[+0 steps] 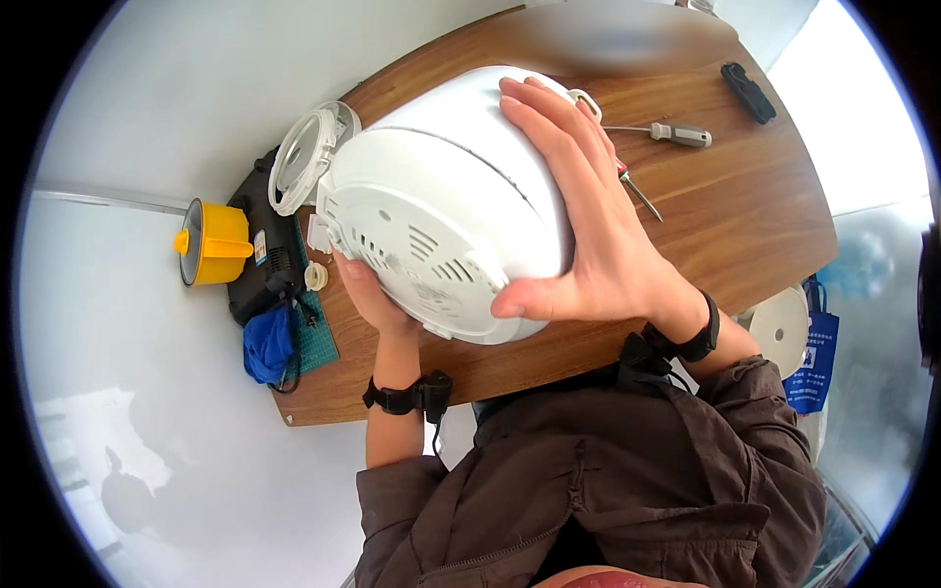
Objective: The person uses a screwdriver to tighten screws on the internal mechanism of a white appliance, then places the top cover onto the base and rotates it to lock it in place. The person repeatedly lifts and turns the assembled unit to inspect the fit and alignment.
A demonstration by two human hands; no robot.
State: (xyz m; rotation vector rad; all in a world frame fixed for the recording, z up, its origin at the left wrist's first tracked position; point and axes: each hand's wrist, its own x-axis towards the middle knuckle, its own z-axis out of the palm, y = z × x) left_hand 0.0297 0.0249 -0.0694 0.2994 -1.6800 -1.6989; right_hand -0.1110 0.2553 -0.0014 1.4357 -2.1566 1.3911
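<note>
A rounded white rice cooker [431,216] is tipped on its side above the wooden table, its vented underside turned towards me. My right hand [598,225] grips it from the right, fingers along the smooth shell and thumb on the rim of the base. At the lower left, my left hand [377,299] holds the base edge; its thumb side shows, while the other fingers are hidden by the cooker. A thin dark seam runs between base and shell. Beside the cooker's left end is a white ring-shaped lid part [302,162].
A grey-handled screwdriver [681,134], a red-handled screwdriver [642,194] and a black case [748,93] lie on the table [755,186]. At left are a yellow pot [221,243], a black toolbox [260,279], blue cloth [268,345] and a green mat [319,341].
</note>
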